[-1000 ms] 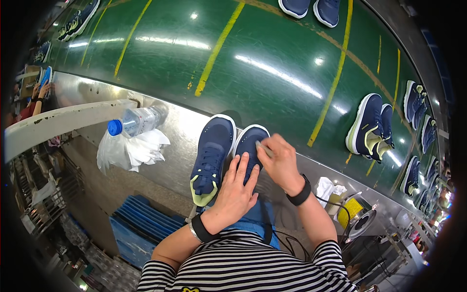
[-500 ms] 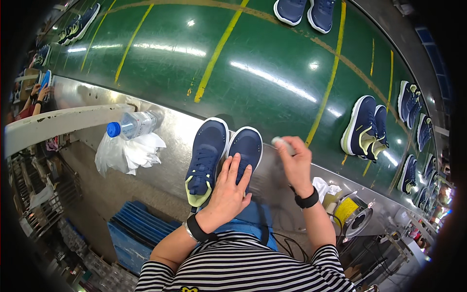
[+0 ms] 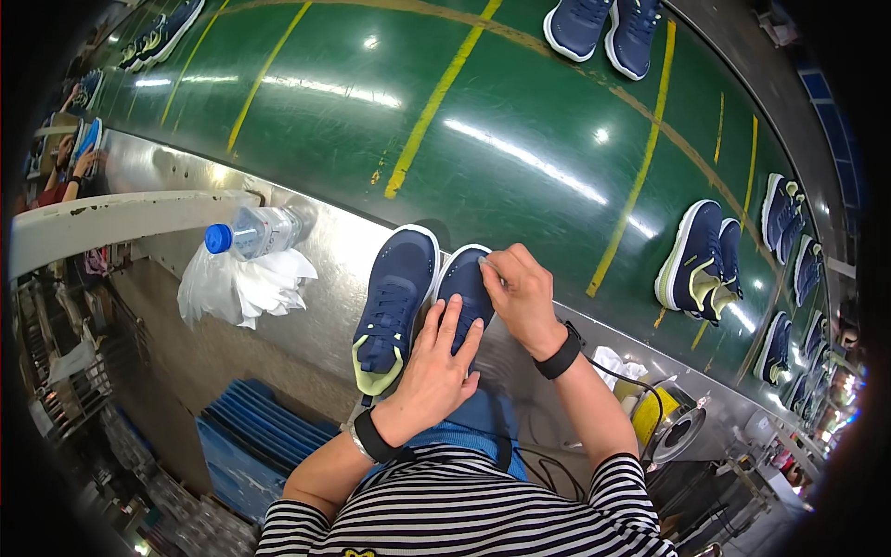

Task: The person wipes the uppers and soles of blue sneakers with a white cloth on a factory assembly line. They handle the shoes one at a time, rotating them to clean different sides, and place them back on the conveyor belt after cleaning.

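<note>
At the centre of the frame, one pair of navy shoes, set side by side on a metal ledge [image 3: 339,278], toes pointed toward the top: left-hand shoe [image 3: 394,288], left uncovered; right-hand shoe [image 3: 459,278], partly covered by the hands. Both are laced and edged by white soles; pale green lining is shown at the heel of the left-hand one.

Left hand [image 3: 432,371]: laid over the upper of the right-hand shoe, fingers spread, nothing clasped. Right hand [image 3: 520,292]: held at the toe of the same shoe, fingers curled, thumb and forefinger drawn together; whether anything is pinched between them cannot be told. A black band is worn on each wrist.

Left of frame: a clear bottle [image 3: 267,232], blue-capped, laid on its side; white sheets [image 3: 269,288], bunched just below it; a pale painted bar [image 3: 121,218].

Top: a green surface [image 3: 529,121], marked by yellow lines, on which another navy pair [image 3: 577,28] is placed. Right: further navy shoes [image 3: 691,251], placed on the same surface. Lower right: a metal reel [image 3: 677,434], yellow-labelled. Lower left: blue panels [image 3: 260,427], stacked.
</note>
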Demonstrator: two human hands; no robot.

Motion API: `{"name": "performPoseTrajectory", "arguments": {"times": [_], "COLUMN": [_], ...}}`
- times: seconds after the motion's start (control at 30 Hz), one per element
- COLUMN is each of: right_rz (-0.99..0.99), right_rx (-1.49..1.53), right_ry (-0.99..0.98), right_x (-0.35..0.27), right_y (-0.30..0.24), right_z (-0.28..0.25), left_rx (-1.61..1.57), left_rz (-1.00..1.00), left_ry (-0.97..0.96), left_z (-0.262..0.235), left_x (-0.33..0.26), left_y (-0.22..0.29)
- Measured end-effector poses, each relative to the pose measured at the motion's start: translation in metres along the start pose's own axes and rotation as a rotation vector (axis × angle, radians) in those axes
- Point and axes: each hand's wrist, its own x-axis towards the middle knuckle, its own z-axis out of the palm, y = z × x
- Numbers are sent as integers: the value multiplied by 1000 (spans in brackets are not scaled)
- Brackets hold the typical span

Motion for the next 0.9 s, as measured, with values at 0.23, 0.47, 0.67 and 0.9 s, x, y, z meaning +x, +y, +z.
{"name": "performPoseTrajectory", "arguments": {"times": [0.23, 0.47, 0.67, 0.9], "right_rz": [-16, -36, -52, -35], "right_rx": [-49, -27, 21, 15], "right_ry": [-42, -177, -100, -124], "right_x": [-2, 3, 13, 9], "right_y": [-1, 4, 1, 2], "right_z": [0, -8, 6, 0], "left_rx": [-2, -10, -13, -33], "left_rz": [-8, -31, -31, -27], "left_ry": [17, 21, 11, 13], "left_z": [3, 5, 3, 3], "left_x": [-2, -1, 0, 1], "left_y": [-3, -4, -6, -9]}}
